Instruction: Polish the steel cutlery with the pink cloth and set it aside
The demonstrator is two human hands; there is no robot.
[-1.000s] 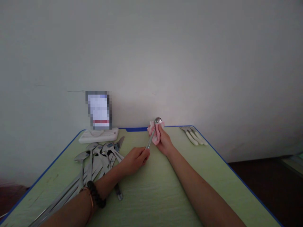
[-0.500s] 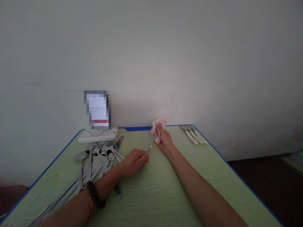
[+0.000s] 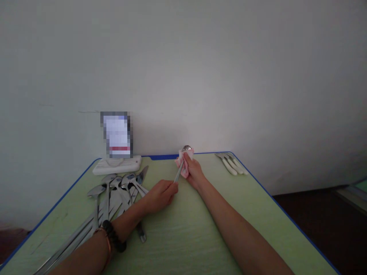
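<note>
My left hand is closed around the lower end of a long steel spoon that slants up and away from me. My right hand pinches a crumpled pink cloth around the spoon's upper stem. The spoon's round bowl pokes out just above the cloth, near the table's far edge. A dark bead bracelet sits on my left wrist.
A heap of steel spoons and knives lies at the left of the green table. A few white-handled forks rest at the far right corner. A white base with a blurred card stands against the wall.
The cloth covered the spoon's bowl half a second ago; it has slid back down the stem and the bowl shows again. Both hands shifted slightly left.
</note>
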